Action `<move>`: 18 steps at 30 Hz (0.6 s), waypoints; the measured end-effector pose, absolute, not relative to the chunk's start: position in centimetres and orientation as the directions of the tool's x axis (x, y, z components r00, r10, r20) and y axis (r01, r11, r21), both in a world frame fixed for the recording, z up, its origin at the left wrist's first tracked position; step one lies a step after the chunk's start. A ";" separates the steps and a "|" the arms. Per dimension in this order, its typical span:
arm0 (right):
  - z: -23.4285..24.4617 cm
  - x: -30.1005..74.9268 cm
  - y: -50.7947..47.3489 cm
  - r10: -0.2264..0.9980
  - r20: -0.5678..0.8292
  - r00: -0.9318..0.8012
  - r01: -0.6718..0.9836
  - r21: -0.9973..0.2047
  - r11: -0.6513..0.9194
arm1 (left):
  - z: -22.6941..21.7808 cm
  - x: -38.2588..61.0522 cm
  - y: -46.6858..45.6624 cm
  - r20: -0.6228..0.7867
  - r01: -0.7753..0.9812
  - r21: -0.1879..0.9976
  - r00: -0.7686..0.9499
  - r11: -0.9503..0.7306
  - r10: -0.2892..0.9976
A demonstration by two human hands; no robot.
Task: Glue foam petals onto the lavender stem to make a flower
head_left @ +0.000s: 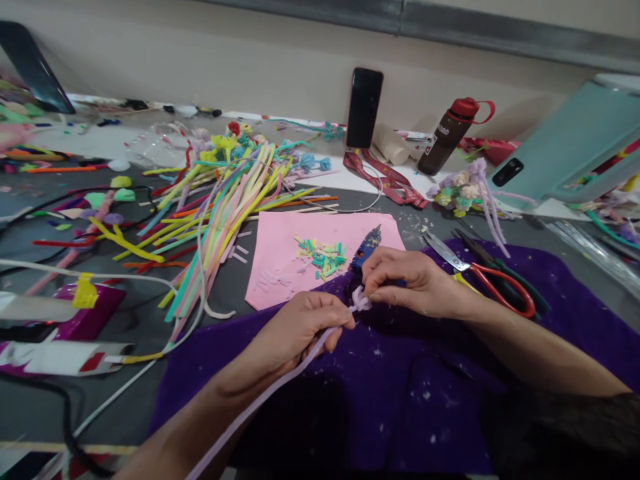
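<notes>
Lilac pipe cleaner with curled end

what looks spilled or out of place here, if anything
Pale flecks are scattered over the purple cloth, like stray lint. A few short pale pieces lie beyond the left edge of the pink sheet, apart from the coloured bits heaped on it.

The 2 bare hands work close together, fingertips just apart. The left hand pinches with thumb and forefinger, other fingers curled under; its forearm trails behind it, leftward. The right hand (slightly farther forward) pinches likewise, its forearm slanting back rightward.
</notes>
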State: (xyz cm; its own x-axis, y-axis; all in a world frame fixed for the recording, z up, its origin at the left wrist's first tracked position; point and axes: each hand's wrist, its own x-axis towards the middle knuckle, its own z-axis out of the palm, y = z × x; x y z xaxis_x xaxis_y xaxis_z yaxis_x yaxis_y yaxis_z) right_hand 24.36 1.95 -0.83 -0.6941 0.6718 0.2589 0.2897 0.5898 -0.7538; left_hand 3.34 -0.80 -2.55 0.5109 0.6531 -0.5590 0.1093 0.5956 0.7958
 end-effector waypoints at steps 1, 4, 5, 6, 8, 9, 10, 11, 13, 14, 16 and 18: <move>-0.8 24.3 1.9 0.669 0.266 -0.694 0.296 -0.742 0.602 | -2.6 3.3 -0.8 -0.559 0.113 0.796 0.514 0.595 0.651; -0.8 24.3 1.7 0.660 0.275 -0.699 0.314 -0.712 0.628 | -2.7 3.2 -0.8 -0.557 0.119 0.798 0.519 0.591 0.648; -0.8 24.3 1.7 0.657 0.275 -0.702 0.321 -0.702 0.636 | -2.7 3.2 -0.8 -0.556 0.120 0.799 0.520 0.589 0.648; -0.8 24.3 1.6 0.653 0.276 -0.705 0.328 -0.690 0.645 | -2.7 3.2 -0.8 -0.555 0.121 0.800 0.521 0.588 0.648; -0.8 24.3 1.6 0.643 0.283 -0.712 0.340 -0.662 0.668 | -2.8 3.2 -0.9 -0.551 0.118 0.802 0.524 0.585 0.649; -0.8 24.3 1.6 0.638 0.285 -0.716 0.347 -0.648 0.678 | -2.8 3.1 -0.9 -0.548 0.115 0.804 0.526 0.584 0.650; -0.8 24.3 1.5 0.633 0.286 -0.719 0.354 -0.634 0.688 | -2.8 3.1 -0.9 -0.545 0.111 0.805 0.527 0.583 0.652; -0.8 24.3 1.5 0.628 0.286 -0.724 0.359 -0.621 0.696 | -2.8 3.1 -0.9 -0.542 0.107 0.806 0.529 0.582 0.653; -0.7 24.3 1.5 0.618 0.284 -0.733 0.368 -0.598 0.712 | -2.9 3.1 -0.9 -0.540 0.109 0.808 0.532 0.580 0.652; -0.7 24.3 1.6 0.612 0.283 -0.738 0.370 -0.589 0.718 | -2.9 3.1 -0.9 -0.541 0.115 0.808 0.533 0.578 0.650; -0.7 24.4 1.6 0.602 0.282 -0.747 0.370 -0.576 0.729 | -2.8 3.2 -0.9 -0.542 0.126 0.810 0.532 0.573 0.650; -0.7 24.4 1.6 0.598 0.278 -0.752 0.371 -0.572 0.732 | -2.8 3.2 -0.9 -0.547 0.135 0.809 0.527 0.572 0.650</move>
State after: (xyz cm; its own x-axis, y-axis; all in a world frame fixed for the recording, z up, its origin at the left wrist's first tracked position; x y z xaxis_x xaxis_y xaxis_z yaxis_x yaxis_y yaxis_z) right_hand 24.36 1.58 -0.74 -0.7518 0.5979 0.2781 0.3705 0.7319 -0.5718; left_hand 3.19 -0.85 -2.77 0.5275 0.6498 -0.5473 0.1353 0.5718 0.8092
